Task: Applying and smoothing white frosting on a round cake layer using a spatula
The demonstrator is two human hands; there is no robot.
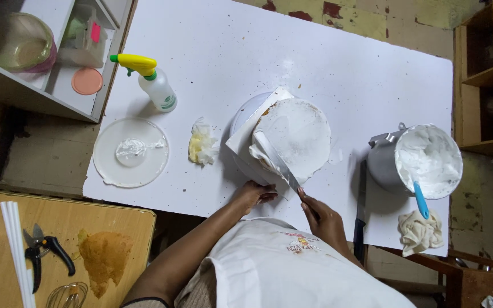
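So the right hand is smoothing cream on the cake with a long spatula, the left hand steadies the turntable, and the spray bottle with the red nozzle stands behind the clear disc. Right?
Not quite: the spray bottle has a yellow nozzle, not red, as the head view shows. The rest holds: the right hand works the long spatula on the cake, the left hand is at the turntable, and the bottle stands behind the clear disc.

1. Cake (298, 134) on turntable (241, 122), mid-table (372, 74).
2. Left of it: crumpled tissue (202, 144), then round plate (130, 152); spray bottle (154, 85) behind these.
3. Right: pot (426, 161) with spatula (421, 199) in it; cloth (420, 231) in front.
4. Knife (275, 159) across cake's near side, right hand (323, 219) at handle; left hand (253, 194) against turntable's near edge.
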